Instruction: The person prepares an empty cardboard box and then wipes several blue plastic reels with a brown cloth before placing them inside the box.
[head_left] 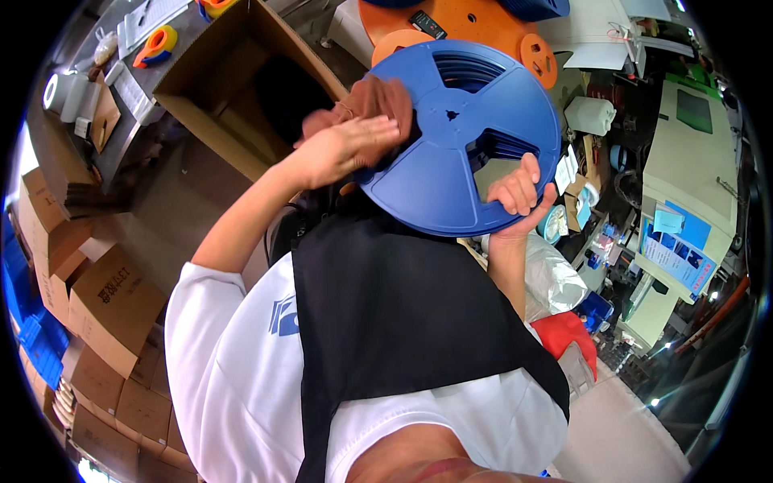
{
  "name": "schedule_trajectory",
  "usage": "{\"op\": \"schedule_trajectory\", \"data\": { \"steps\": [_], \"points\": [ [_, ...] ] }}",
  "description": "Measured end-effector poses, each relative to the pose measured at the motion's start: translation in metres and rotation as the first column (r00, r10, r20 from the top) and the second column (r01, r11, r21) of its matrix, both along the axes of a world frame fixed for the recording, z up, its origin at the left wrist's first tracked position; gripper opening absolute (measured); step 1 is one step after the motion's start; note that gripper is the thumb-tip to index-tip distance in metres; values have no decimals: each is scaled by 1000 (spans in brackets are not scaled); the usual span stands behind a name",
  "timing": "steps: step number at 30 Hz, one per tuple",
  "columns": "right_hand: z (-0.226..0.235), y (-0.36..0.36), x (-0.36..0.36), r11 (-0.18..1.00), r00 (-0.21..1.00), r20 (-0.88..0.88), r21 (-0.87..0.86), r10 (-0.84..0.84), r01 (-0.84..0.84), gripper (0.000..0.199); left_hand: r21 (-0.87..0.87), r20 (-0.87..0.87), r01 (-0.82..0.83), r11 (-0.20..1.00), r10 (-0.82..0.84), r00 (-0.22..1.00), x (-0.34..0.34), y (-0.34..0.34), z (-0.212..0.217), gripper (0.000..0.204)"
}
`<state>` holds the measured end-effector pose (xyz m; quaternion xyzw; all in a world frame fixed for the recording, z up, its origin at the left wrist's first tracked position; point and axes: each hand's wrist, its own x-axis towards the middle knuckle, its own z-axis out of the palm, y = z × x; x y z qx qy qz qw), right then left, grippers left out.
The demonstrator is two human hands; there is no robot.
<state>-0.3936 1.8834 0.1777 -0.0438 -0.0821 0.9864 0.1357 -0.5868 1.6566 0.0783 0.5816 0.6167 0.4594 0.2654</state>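
In front of my chest is a stack of blue plastic reels, tilted, with more blue discs showing through the cutouts of the top one. My right hand grips its near right edge, fingers curled through a cutout and thumb by the rim. At the left edge of the stack, my left hand holds a brown cloth against the reels. The fingers lie fairly straight over the cloth, which is slightly blurred. What is under the cloth is hidden.
An open cardboard box stands left of the reels, something black inside. Behind them lies a large orange disc. Cardboard cartons are piled at the left, below a dark table with tape rolls. A pale machine cabinet stands at the right.
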Motion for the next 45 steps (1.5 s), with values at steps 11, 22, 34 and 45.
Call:
{"op": "schedule_trajectory", "data": {
  "steps": [11, 22, 34, 45],
  "points": [
    [1, 15, -22, 1000, 999, -32, 14, 13, -13, 24, 181, -549, -192, 965, 261, 794, 17, -7, 3, 46],
    [21, 6, -46, 882, 923, 383, 446, -36, -151, 54, 20, -241, -234, 972, 232, 943, 32, -40, 1, 48],
    [-29, 22, -10, 935, 860, 509, 323, -44, -144, 31, -312, 947, -666, 677, 275, -164, 37, -118, -44, 31],
    [-37, 16, -14, 919, 795, 600, 358, -91, -164, 28, -282, 955, -670, 687, 266, -128, 46, -138, -52, 24]
  ]
}}
